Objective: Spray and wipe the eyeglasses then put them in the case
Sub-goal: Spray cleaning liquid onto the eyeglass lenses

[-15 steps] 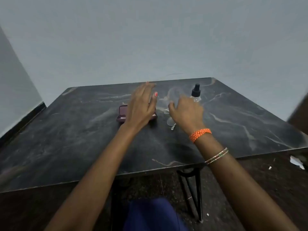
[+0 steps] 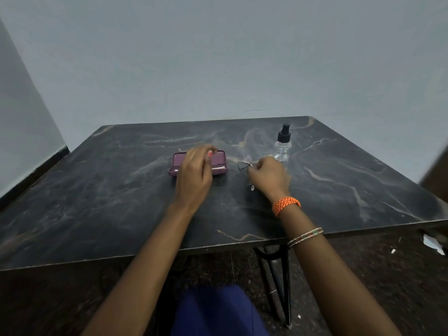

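Note:
A purple eyeglass case lies open at mid-table, its lid standing up and something pale inside at its right end. My left hand is over it, fingers curled, thumb and fingertips pinching the lid's top edge. Just right of the case are the thin-framed eyeglasses, one lens showing and a temple tip poking out below my right hand, which is closed on them. A clear spray bottle with a black pump top stands upright just behind my right hand.
The dark marbled table stands against a pale wall. Its near edge runs across the lower view, with a black metal leg underneath. Scraps of white paper lie on the floor at right.
The case lid was down under my flat left hand; now it stands open and the fingers are curled at its edge. My right hand has closed more tightly on the eyeglasses.

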